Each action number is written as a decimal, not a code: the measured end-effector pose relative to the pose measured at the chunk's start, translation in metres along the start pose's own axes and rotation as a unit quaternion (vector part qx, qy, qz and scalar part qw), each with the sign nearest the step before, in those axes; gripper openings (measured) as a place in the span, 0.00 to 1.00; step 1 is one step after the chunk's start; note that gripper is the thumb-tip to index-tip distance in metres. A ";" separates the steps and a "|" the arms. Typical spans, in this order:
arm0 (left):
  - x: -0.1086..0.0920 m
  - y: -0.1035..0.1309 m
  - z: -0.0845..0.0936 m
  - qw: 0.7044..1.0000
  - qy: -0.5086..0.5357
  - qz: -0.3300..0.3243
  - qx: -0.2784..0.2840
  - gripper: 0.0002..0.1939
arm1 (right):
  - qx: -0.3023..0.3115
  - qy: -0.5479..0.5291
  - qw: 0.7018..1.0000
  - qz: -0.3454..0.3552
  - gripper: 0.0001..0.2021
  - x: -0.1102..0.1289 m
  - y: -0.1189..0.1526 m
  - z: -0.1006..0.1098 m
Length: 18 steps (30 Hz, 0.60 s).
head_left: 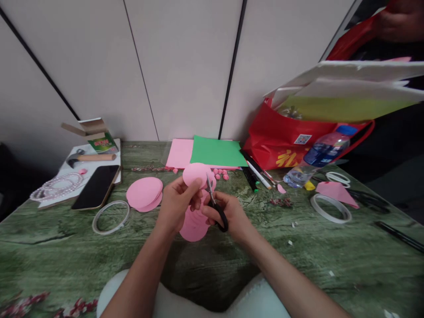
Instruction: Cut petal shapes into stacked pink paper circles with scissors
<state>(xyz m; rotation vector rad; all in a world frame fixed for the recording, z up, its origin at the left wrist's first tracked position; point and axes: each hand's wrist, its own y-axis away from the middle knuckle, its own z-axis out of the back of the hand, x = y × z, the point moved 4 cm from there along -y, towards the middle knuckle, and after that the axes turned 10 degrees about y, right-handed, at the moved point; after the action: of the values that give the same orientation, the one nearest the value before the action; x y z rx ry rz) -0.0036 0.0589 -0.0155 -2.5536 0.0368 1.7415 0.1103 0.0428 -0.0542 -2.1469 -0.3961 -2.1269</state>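
Green sheet [218, 151]: one, lying on the table [265, 274].
Left hand [174, 199]: fingers clamped on one pink circle [194, 173], which juts past the fingertips, on the near side of the green sheet.
Right hand [233, 213]: fingers wrapped round one pair of scissors [218, 209], blades by that circle's right edge.
Left of the green sheet: one pink stack [145, 193], too overlapped to count, one phone [96, 187], one hammer [96, 157].
Right of the green sheet: one red bag [271, 137], one bottle [319, 154].

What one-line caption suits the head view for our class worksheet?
The left hand holds a pink paper circle while the right hand holds black-handled scissors at its edge.
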 end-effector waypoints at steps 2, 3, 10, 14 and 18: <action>0.001 0.000 0.000 1.000 -0.015 -0.004 -0.001 0.11 | 0.011 0.002 1.000 0.007 0.17 -0.001 0.000 -0.002; 0.001 0.000 0.001 1.000 -0.024 -0.008 -0.003 0.12 | 0.014 0.004 1.000 0.012 0.17 -0.001 0.000 -0.002; 0.010 0.002 -0.003 0.999 -0.044 0.032 -0.003 0.10 | -0.004 -0.040 0.998 0.053 0.20 0.002 -0.003 0.000; 0.012 0.002 -0.005 0.999 -0.036 0.034 -0.002 0.11 | 0.006 -0.042 0.997 0.066 0.20 0.003 -0.003 0.000; 0.010 0.001 -0.003 0.999 -0.037 0.032 -0.007 0.10 | 0.003 -0.030 0.998 0.052 0.21 0.003 -0.003 0.001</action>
<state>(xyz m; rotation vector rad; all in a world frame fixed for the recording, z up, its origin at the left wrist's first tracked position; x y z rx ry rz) 0.0028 0.0578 -0.0233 -2.5214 0.1046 1.8642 0.1101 0.0467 -0.0519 -2.1822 -0.2896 -2.0069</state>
